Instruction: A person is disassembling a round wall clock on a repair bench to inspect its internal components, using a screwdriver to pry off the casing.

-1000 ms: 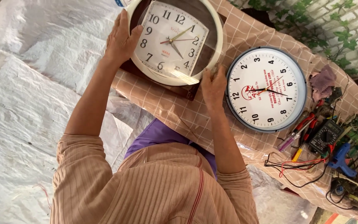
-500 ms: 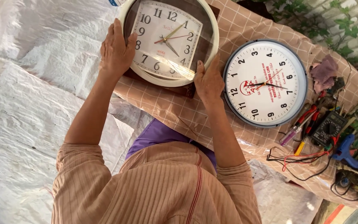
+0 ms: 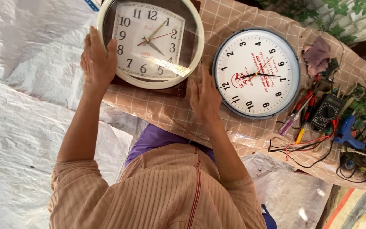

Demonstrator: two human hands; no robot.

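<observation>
While my left hand (image 3: 97, 59) clasps the rim of the cream clock (image 3: 150, 41), fingers curled round its left edge, my right hand (image 3: 204, 96) lies open and flat on the cloth (image 3: 157, 111) just below the rim's right side, gripping nothing. That clock sits on a dark board (image 3: 183, 87) straight ahead of my fingers, its round glass front over a squarish white dial with rounded corners.

Held from one side only, it could slide or tip off the board, I'd judge, since the glossy plastic rim gives my fingers little purchase and the glass throws glare. A knock against the board's corner could crack that glass.

Just right of my open hand lies a second clock (image 3: 256, 73), round, white-faced, with a thin blue-grey rim, flat on the same checked tan cloth, which looks slick, like a plastic covering. Further right sit a crumpled mauve rag (image 3: 317, 54), screwdrivers (image 3: 295, 114), a black meter (image 3: 326, 112), a blue glue gun (image 3: 347, 132) and loose red and black wires (image 3: 301, 149). Left of my gripping hand is wrinkled white sheeting (image 3: 18, 106).
</observation>
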